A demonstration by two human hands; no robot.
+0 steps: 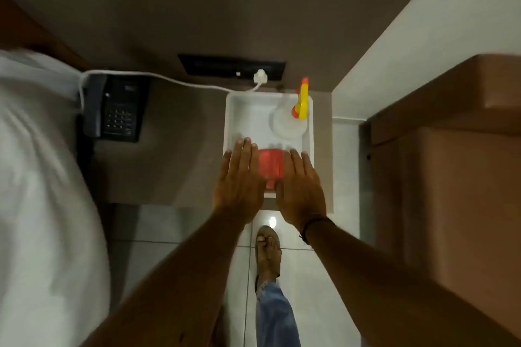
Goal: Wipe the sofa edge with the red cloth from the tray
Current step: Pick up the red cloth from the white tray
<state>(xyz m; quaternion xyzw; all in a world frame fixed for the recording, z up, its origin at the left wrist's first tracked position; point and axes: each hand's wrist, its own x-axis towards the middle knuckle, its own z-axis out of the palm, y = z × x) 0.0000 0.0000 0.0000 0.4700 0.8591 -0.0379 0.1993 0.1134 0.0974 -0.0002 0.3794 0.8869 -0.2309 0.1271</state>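
Note:
A folded red cloth (pixel 271 164) lies in the near part of a white tray (pixel 242 115) on a brown side table. My left hand (pixel 239 177) hovers flat over the cloth's left side, fingers spread. On the cloth's right side my right hand (pixel 301 189) hovers the same way, palm down. Neither hand grips the cloth. The brown sofa (pixel 451 177) stands at the right, with its edge beside the tray.
A clear spray bottle with a yellow and orange trigger (pixel 293 115) stands in the tray's far right corner. A dark phone (pixel 115 110) and white cable (pixel 169 80) sit left on the table. White bedding (pixel 42 177) fills the left. My foot (pixel 267 251) is on the tiled floor.

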